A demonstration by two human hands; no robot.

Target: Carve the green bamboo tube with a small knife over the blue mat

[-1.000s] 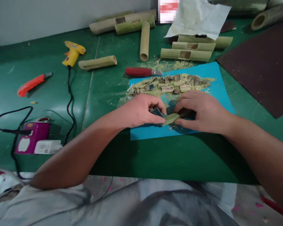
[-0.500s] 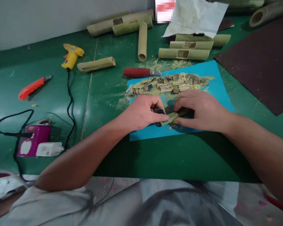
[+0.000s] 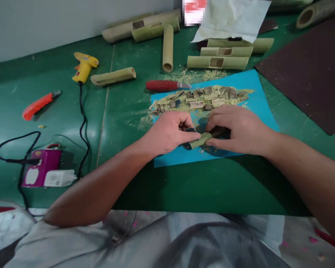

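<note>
Over the blue sheet (image 3: pixel 264 108), my right hand (image 3: pixel 237 128) is closed around a short green bamboo piece (image 3: pixel 199 142), steadying it low above the paper. My left hand (image 3: pixel 171 130) pinches a small dark scrap (image 3: pixel 190 130), sandpaper by its look, against the bamboo's left part. Fingers hide much of both pieces. Just beyond my hands, bamboo chips and shavings (image 3: pixel 197 105) are spread in a band across the sheet. A red-handled knife (image 3: pixel 162 85) lies at the sheet's upper left edge, blade pointing right.
On the green table (image 3: pixel 128 123) several cut bamboo tubes (image 3: pixel 217 63) lie at the back. To the left are a yellow glue gun (image 3: pixel 85 69) with its cord, an orange utility knife (image 3: pixel 39 106) and a purple power box (image 3: pixel 40 171). A dark brown sheet (image 3: pixel 309 74) covers the right side.
My left fingers have shifted very slightly to the right along the bamboo. Both hands keep their grip, and the view has moved a little.
</note>
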